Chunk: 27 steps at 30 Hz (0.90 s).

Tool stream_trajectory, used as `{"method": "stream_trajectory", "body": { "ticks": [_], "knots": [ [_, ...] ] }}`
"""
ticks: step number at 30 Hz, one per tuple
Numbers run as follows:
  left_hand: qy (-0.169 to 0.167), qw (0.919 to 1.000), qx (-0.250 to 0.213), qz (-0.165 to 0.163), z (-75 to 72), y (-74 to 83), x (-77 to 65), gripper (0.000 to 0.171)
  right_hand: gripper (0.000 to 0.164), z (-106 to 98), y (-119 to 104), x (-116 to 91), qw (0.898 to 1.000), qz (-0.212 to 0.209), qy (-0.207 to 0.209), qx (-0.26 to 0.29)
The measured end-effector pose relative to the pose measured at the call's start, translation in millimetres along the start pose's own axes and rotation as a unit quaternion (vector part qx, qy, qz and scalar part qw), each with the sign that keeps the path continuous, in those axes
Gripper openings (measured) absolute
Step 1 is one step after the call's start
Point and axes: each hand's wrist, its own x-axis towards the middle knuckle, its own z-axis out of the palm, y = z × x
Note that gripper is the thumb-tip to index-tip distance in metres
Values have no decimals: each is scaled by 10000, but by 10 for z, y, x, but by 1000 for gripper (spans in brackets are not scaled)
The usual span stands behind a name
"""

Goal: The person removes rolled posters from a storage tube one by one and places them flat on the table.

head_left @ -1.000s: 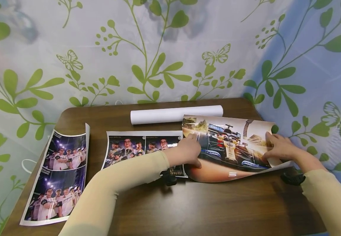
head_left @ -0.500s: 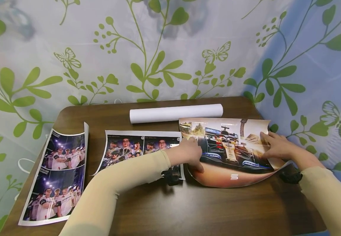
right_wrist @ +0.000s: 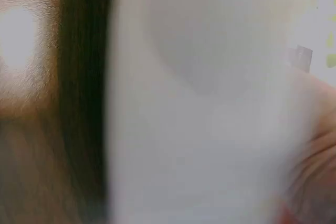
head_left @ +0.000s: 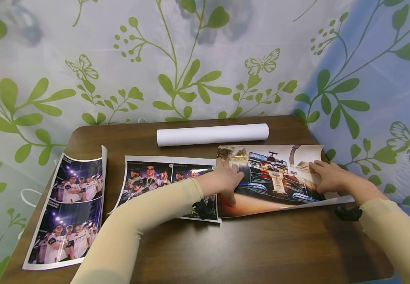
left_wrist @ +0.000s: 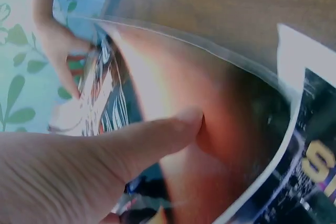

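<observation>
A glossy racing-car poster [head_left: 272,173] lies at the right of the table in the head view, its right edge curling up. My left hand [head_left: 225,177] rests on its left end with fingers spread. In the left wrist view the thumb of my left hand [left_wrist: 152,135] presses on the orange lower part. On the poster's right end my right hand [head_left: 329,176] lies with fingers extended. The white back of the sheet [right_wrist: 199,103] fills much of the right wrist view, hiding most of that hand. Left of the car poster, partly beneath my left forearm, is a dark group-photo poster [head_left: 148,177].
A rolled white paper tube [head_left: 212,135] lies along the back of the brown table [head_left: 247,252]. At the left edge stands a tall two-picture poster [head_left: 70,209] with its right side curling up. A leaf-patterned curtain [head_left: 120,59] hangs behind the table.
The car poster's bulging lower edge has flattened towards the table, and its top edge has come slightly nearer to me. Both hands have stayed on its two ends.
</observation>
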Motion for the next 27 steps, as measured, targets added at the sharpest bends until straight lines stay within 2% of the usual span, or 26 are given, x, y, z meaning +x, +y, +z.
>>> {"method": "stream_trajectory", "body": {
  "ticks": [5, 8, 13, 17, 23, 27],
  "knots": [
    [195, 9991, -362, 60, 55, -109, 27, 122, 125, 30, -67, -106, 9984, -249, -459, 235],
    [250, 9986, -429, 186, 76, -149, 32, 123, 138, 82, -73, -170, 9966, -272, -616, 484],
    [73, 9987, -463, 217, 90, -198, 37, 132, 138, 125, -67, -233, 9963, -344, -428, 660],
    [-42, 9992, -332, 211, 100, -239, 43, 132, 135, 80, -91, -239, 9974, -411, -419, 419],
    [107, 9986, -487, 148, 76, -248, 56, 125, 133, -11, -107, -207, 9970, -355, -686, 38],
    [168, 9989, -438, 73, 78, -247, 78, 131, 134, -51, -151, -210, 9954, -143, -946, -13]
  ]
}}
